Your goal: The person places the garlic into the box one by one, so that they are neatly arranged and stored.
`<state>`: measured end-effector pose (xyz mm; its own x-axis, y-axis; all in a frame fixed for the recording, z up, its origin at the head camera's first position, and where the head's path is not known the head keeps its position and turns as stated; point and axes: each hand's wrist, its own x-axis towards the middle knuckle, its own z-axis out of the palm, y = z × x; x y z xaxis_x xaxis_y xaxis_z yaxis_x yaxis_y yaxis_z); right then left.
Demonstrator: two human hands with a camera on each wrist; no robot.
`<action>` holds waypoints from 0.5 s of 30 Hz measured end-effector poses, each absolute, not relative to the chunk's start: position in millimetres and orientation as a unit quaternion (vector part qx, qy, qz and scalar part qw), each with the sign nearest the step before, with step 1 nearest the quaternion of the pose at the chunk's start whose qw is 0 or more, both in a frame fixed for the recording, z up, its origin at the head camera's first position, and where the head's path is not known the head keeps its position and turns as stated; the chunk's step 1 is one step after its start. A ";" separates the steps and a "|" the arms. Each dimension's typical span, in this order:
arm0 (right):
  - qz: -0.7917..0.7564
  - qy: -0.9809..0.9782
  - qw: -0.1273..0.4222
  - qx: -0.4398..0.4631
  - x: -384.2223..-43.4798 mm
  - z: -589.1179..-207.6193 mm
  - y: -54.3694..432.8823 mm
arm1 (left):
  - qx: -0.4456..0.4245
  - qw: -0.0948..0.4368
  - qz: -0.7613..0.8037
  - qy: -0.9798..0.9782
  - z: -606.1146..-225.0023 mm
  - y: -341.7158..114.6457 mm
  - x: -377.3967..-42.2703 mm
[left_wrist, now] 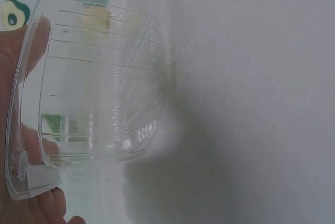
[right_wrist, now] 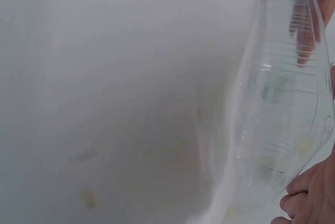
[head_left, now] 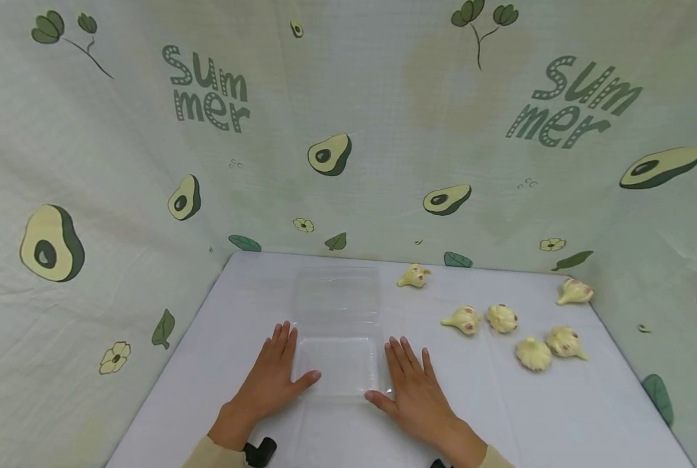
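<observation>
A clear plastic clamshell container (head_left: 338, 364) lies opened flat on the white-covered table, its lid (head_left: 337, 292) folded back toward the rear wall. My left hand (head_left: 271, 380) is at its left side, fingers straight and thumb near the front left corner. Along the right side lies my right hand (head_left: 415, 395), its fingers extended and its thumb at the front right corner. Both hands appear to touch the rim. The ribbed wall of the container (left_wrist: 99, 88) stands close up in the left wrist view, and the right wrist view shows the container (right_wrist: 282, 98) too.
Several garlic bulbs lie to the right: one bulb (head_left: 414, 275) near the back edge, a middle pair (head_left: 502, 318), another pair (head_left: 534, 354) nearer me, and one (head_left: 575, 291) by the right edge. Printed fabric (head_left: 383, 130) walls the table's back and sides.
</observation>
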<state>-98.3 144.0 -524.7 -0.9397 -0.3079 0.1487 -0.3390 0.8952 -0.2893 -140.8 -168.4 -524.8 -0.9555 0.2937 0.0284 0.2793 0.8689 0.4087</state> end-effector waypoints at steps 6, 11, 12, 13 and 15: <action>0.160 -0.974 0.059 0.146 -95.2 -525.1 163.2 | 0.166 0.034 0.201 0.965 -525.0 -147.7 -152.5; 0.162 -0.974 0.072 0.141 -94.1 -525.1 176.3 | 0.179 0.037 0.197 0.963 -524.0 -134.2 -159.5; 0.162 -0.974 0.073 0.140 -94.0 -525.1 178.3 | 0.181 0.035 0.196 0.963 -524.0 -132.0 -160.5; 0.163 -0.974 0.073 0.137 -94.0 -525.2 179.8 | 0.183 0.036 0.197 0.963 -523.7 -130.1 -161.6; 0.165 -0.974 0.074 0.134 -93.9 -525.2 182.8 | 0.185 0.036 0.196 0.962 -524.2 -126.4 -163.8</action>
